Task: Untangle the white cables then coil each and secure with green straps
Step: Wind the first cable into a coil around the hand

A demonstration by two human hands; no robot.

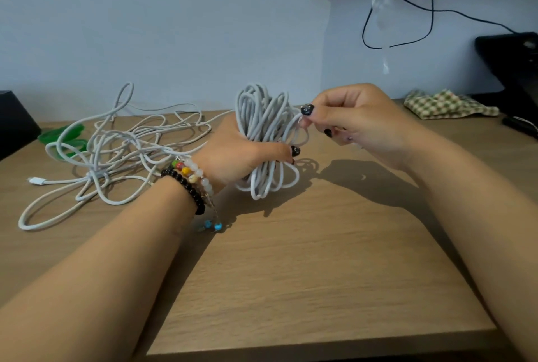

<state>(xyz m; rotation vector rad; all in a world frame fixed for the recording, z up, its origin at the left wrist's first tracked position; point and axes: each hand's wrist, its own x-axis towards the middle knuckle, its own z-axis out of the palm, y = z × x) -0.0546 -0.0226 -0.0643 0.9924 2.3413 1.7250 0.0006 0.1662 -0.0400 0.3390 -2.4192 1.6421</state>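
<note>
The left hand (233, 155) grips a coiled white cable (266, 140) around its middle, thumb across the front of the loops, and holds the bundle upright just above the wooden table (305, 274). The right hand (358, 120) pinches one strand of this same coil between thumb and forefinger at the right side of the bundle; its other fingers are curled in.

Going from the left: the green straps (62, 136) lie on the table at the far left, partly under the cables, and none is in use yet. Next to them lies a loose pile of white cable (116, 155), with crossing loops and a white connector (36, 180) at its left end. It looks not yet sorted. A thin strand seems to run from this pile toward the coil, but I cannot tell if they are joined.

In the middle, the held coil has many loops, so I judge the winding of this cable is nearly done. It has no strap around it. At the far right lies a checked cloth (448, 104).

So what is left, as I judge: finish this coil, strap it, then untangle, coil and strap the pile.
</note>
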